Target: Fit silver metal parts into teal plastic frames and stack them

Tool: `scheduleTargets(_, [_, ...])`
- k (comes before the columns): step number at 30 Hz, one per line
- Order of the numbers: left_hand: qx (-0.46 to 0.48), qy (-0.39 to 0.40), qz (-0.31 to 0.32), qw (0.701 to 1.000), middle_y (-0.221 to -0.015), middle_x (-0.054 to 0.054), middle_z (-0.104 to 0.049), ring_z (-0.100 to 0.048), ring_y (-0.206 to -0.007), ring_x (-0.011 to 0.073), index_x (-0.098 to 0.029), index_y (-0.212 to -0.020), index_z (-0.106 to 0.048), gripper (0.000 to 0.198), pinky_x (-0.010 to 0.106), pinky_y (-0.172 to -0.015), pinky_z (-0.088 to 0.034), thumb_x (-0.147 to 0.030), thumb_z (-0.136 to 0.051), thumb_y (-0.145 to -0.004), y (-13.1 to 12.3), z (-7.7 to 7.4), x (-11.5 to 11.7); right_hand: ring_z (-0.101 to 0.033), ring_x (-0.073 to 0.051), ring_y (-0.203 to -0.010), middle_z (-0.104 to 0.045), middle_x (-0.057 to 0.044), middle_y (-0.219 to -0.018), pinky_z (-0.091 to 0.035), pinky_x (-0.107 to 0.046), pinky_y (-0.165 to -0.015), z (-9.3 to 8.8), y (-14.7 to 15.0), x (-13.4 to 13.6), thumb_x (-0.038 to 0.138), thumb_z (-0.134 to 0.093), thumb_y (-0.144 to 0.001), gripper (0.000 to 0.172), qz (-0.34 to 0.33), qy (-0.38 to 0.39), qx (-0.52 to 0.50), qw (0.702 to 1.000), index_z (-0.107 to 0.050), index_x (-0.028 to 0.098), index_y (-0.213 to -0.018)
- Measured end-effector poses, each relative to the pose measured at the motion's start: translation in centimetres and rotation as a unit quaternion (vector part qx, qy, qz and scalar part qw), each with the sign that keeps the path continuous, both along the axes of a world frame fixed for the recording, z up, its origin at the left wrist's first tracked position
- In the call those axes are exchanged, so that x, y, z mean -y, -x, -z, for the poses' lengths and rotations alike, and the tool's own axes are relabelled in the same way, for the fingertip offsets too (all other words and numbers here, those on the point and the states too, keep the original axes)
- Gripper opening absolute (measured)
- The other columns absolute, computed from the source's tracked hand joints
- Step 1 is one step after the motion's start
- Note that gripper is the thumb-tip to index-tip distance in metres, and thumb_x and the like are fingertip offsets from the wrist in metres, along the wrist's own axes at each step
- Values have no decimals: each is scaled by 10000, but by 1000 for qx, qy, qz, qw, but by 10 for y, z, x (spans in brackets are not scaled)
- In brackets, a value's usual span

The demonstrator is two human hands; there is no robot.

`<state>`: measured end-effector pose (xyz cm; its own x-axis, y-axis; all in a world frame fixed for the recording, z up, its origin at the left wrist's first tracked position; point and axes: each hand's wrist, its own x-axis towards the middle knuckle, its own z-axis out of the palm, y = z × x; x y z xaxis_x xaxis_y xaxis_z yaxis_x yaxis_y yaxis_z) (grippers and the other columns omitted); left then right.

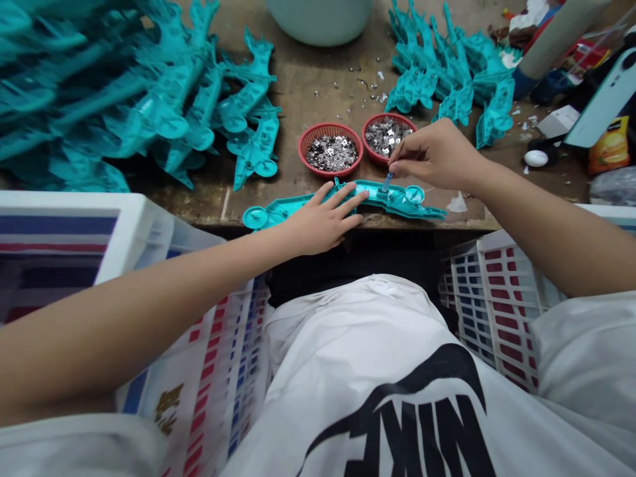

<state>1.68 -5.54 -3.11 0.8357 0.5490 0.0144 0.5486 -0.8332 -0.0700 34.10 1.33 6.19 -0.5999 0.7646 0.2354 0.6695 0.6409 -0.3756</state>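
Teal plastic shell (pixel 278 212) flat on the wooden table (pixel 318 86), right at its near edge, hollow side up. Lies lengthwise from left to right, roughly along that edge: round disc end to the left, thin pointed end to the right, a second small round cup near the right end. Pinned at mid-length by the left hand (pixel 322 222), palm down, fingers spread and laid flat across the shell, gripping nothing. Met from the right by the right hand (pixel 437 156), thumb and fingers pressed together on a thin blue stick (pixel 387 180); stick held nearly upright, lower tip down on the shell just past the left fingertips. Just behind the shell, two red baskets side by side, left basket (pixel 330 150) and right basket (pixel 389 136), both filled with small shiny metal bits; right hand directly in front of the right one. More loose metal bits scattered further back. Big heap (pixel 124 86) of like teal shells at far left, smaller heap (pixel 447 73) at far right. Pale bowl (pixel 320 20) at the back, cut off by the frame. White slatted left crate (pixel 124 225) and right crate (pixel 497 278) on either side of the lap, below table level. Phone (pixel 603 99) amid clutter at the far right.
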Motion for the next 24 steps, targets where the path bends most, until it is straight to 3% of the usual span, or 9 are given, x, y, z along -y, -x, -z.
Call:
scheduleTargets(16, [-3,-12,1,1000,-2068,236,-351,-310,-1945,533,-184,-1623,-824,593,872,-1544,-336,-161,-831,-1030,0,0,-1,-779,-325,-924,-890,-105,-939,-546,-465,-799,5,6,0,689,-798,-1139,441,29,-14,46,998,-948,277,-1094])
scheduleTargets(24, [-16,-18,4,1000,-2060,262,-355,-311,-1941,541,-165,-1650,-803,591,883,-1532,-352,-168,-811,-1059,0,-1,0,-794,-312,-934,-890,-99,-931,-556,-447,-821,4,4,-2,613,-776,-1164,410,1,-11,46,999,-969,253,-1141])
